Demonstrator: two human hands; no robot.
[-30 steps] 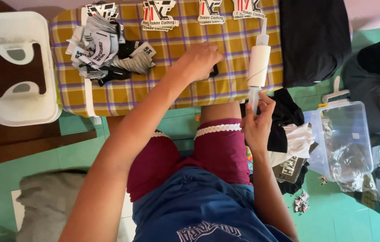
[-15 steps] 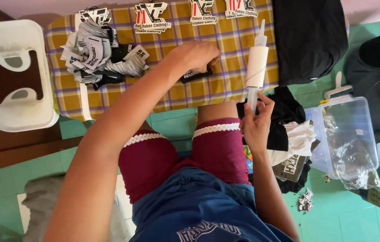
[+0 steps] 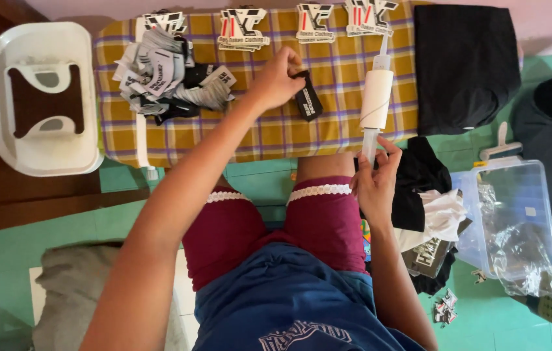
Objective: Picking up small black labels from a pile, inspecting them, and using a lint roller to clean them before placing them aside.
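- white plastic stool [image 3: 41,97] far left, beside the bench [image 3: 263,133] with its yellow checked cloth
- heap of black-and-white labels [image 3: 165,75] at the bench's left end
- left hand [image 3: 279,81] mid-bench, fingers pinching a black label [image 3: 307,101] that hangs just right of and below it
- white syringe-like applicator [image 3: 376,97] on the bench's right part
- right hand [image 3: 373,179] at the front edge, fingers closed on the applicator's lower end
- black fabric [image 3: 464,62] far right

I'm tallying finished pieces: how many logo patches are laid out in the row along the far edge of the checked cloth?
4: one above the label pile, two mid-row, one by the black fabric. The frame crops them; more may be hidden.
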